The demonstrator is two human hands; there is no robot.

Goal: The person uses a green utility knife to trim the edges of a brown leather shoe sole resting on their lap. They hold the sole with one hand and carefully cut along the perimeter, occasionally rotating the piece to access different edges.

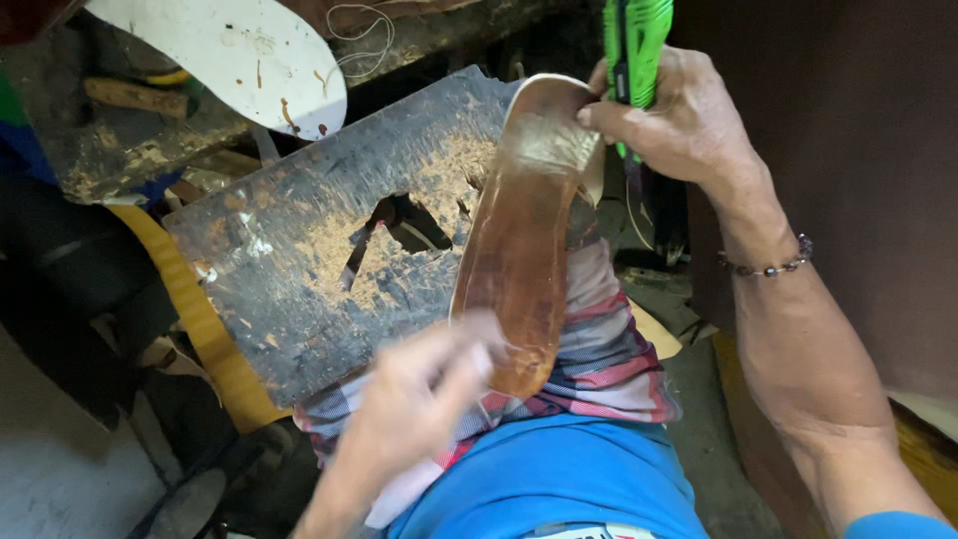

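- On the scarred black board (pixel 299 269) across your lap lies the brown shoe sole (pixel 519 260).
- Your right hand (pixel 679 120) grips the green utility knife (pixel 637 50) and pinches the sole's far end.
- Your blurred left hand (pixel 409 409) pinches the near end; a slip could likely send the blade toward your fingers.

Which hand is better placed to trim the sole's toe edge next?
Right. The right hand already holds the green knife at the far tip of the brown sole; the left hand pins the near end on the worn board.
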